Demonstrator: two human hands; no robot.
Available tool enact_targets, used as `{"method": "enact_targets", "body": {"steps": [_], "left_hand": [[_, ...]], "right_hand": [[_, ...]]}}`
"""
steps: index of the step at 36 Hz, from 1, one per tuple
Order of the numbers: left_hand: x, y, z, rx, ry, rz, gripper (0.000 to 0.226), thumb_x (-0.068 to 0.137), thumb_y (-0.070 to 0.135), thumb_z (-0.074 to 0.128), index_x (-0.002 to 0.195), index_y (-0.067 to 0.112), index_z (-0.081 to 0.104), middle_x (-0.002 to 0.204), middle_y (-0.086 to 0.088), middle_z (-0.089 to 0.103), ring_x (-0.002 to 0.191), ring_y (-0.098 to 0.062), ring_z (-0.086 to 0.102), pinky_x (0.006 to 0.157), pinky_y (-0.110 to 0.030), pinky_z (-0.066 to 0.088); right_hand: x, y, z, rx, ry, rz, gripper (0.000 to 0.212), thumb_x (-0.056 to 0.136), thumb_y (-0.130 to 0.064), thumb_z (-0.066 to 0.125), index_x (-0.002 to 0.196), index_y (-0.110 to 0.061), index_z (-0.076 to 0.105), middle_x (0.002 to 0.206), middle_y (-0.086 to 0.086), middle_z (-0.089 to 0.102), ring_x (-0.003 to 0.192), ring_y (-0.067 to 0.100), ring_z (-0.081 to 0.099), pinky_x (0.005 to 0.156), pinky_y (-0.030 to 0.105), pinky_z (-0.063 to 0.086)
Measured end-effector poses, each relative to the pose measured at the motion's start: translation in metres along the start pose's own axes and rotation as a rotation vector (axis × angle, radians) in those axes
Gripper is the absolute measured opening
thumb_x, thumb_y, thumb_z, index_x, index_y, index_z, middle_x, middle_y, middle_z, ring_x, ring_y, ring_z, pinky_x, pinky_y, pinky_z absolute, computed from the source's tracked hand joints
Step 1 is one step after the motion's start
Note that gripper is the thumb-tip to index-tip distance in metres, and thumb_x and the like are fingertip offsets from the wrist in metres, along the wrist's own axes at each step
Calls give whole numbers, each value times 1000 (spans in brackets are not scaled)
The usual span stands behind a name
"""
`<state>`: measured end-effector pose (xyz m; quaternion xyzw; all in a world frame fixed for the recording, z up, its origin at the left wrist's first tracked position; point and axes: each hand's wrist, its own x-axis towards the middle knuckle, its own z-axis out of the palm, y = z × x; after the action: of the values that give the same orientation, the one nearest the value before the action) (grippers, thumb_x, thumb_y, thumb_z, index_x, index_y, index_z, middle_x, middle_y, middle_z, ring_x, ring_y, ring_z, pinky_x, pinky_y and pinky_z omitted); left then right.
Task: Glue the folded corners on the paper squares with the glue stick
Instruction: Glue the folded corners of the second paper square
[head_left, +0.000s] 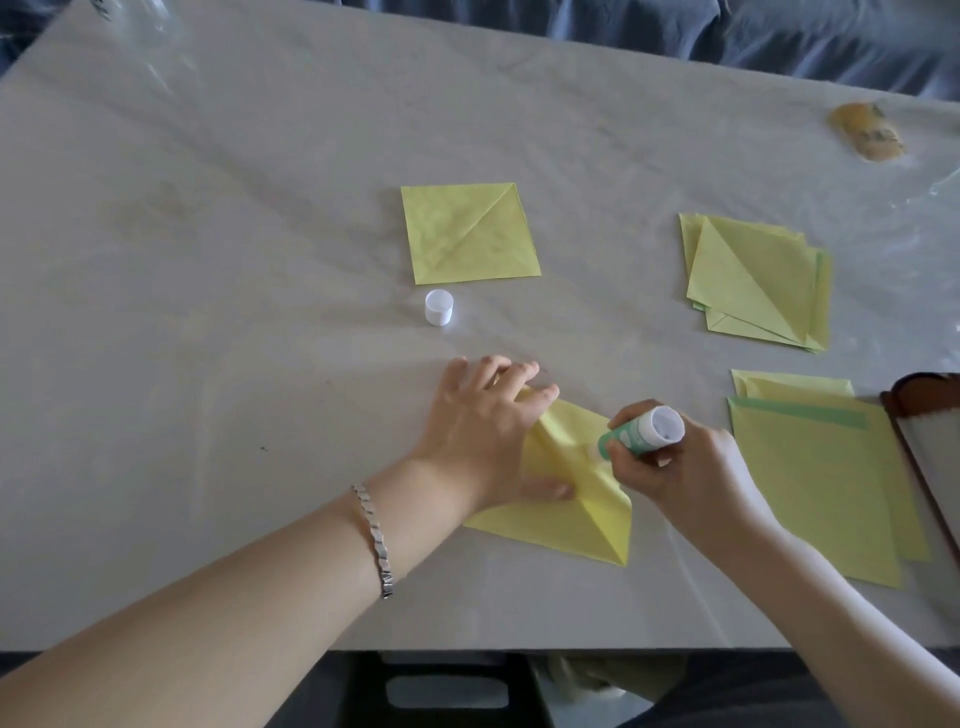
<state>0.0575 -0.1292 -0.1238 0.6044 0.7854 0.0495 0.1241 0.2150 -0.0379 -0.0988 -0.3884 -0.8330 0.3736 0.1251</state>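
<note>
While the yellow paper square (587, 519) is pressed onto the tabletop (208, 312) by the left hand (478, 431), fingers spread, the green glue stick (644, 431) is clamped by the curled fingers of the right hand (680, 467), tip on the paper, nearer than the white cap (439, 307).

Body parts in view: left hand (483, 431), right hand (680, 462) and both forearms, seen over the near edge of the table.

1. Left forearm (234, 597): uncovered along its whole visible length.
2. Right forearm (857, 597): uncovered along its whole visible length.
3. Bracelet (375, 535): worn on the left arm, just behind the wrist. It is a single narrow band of silver-coloured metal. The band is built of short flat links set edge to edge, which gives it a stepped outline. The links show bright highlights.
4. Fingernails: too blurred to describe.
</note>
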Motion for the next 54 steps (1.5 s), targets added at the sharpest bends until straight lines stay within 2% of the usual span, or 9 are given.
{"method": "enact_targets", "body": {"steps": [9, 13, 18, 23, 27, 37, 42, 48, 54], "left_hand": [[-7, 2, 10, -43, -21, -48, 98, 78, 74, 45, 151, 25, 1, 158, 5, 3, 144, -16, -2, 115, -40, 0], [-16, 5, 26, -142, 248, 10, 81, 75, 65, 41, 134, 10, 45, 142, -11, 46, 133, -25, 40, 107, -47, 20], [-29, 1, 44, -141, 479, 221, 58, 80, 49, 50, 120, 9, 57, 132, -8, 57, 127, -21, 43, 105, -46, 29], [-36, -9, 44, -120, 313, 64, 84, 72, 65, 43, 137, 11, 43, 147, -7, 41, 136, -19, 28, 108, -40, 19], [-41, -11, 45, -132, 343, 82, 77, 76, 61, 44, 134, 11, 41, 142, -10, 46, 132, -20, 33, 107, -41, 21], [-44, -12, 51, -151, 497, 188, 45, 80, 51, 50, 114, 22, 51, 123, -7, 60, 114, -22, 45, 101, -42, 29], [-49, -8, 53, -191, 518, 433, 20, 86, 23, 53, 99, 18, 68, 108, -1, 68, 101, -17, 54, 92, -31, 36], [-58, 0, 53, -184, 317, 563, 29, 91, 20, 47, 107, 12, 70, 121, 1, 65, 113, -15, 55, 97, -26, 38], [-60, 4, 48, -140, 238, 485, 37, 93, 27, 40, 117, 15, 67, 127, 3, 61, 121, -11, 50, 100, -27, 36]], "right_hand": [[31, -3, -2, 2, 81, -1, 12, 77, -12, 70, 80, -17, 60, 59, -6, 50, 51, -1, 44, 52, 6, 35], [33, -11, -12, 21, 169, -6, 12, 79, -13, 67, 80, -22, 59, 59, -9, 54, 52, -5, 49, 52, 4, 36], [15, -19, -28, -11, 205, -26, 26, 76, -12, 66, 69, -34, 54, 52, -7, 50, 51, 4, 47, 48, 7, 36], [-14, -15, -18, -27, -118, -1, 23, 69, -10, 71, 68, -30, 60, 55, -6, 56, 46, 4, 44, 45, 10, 35], [-24, -6, -7, -6, -208, 8, 25, 70, -8, 70, 71, -29, 59, 67, -7, 58, 49, 6, 43, 49, 14, 37], [-5, 1, -2, 9, -115, 4, 21, 70, -4, 71, 71, -20, 58, 52, -17, 50, 47, 3, 39, 49, 8, 33], [9, 3, -2, -2, -80, -26, 15, 72, -4, 70, 73, -13, 58, 47, -12, 44, 48, 4, 36, 49, 8, 32], [21, 3, 0, 13, 26, -67, 19, 67, -22, 69, 77, -8, 62, 52, -9, 43, 48, 2, 40, 50, 7, 33], [26, 0, -8, 50, 191, -30, 14, 78, -11, 68, 79, -21, 59, 62, -6, 55, 53, -4, 48, 54, 4, 37]]}}
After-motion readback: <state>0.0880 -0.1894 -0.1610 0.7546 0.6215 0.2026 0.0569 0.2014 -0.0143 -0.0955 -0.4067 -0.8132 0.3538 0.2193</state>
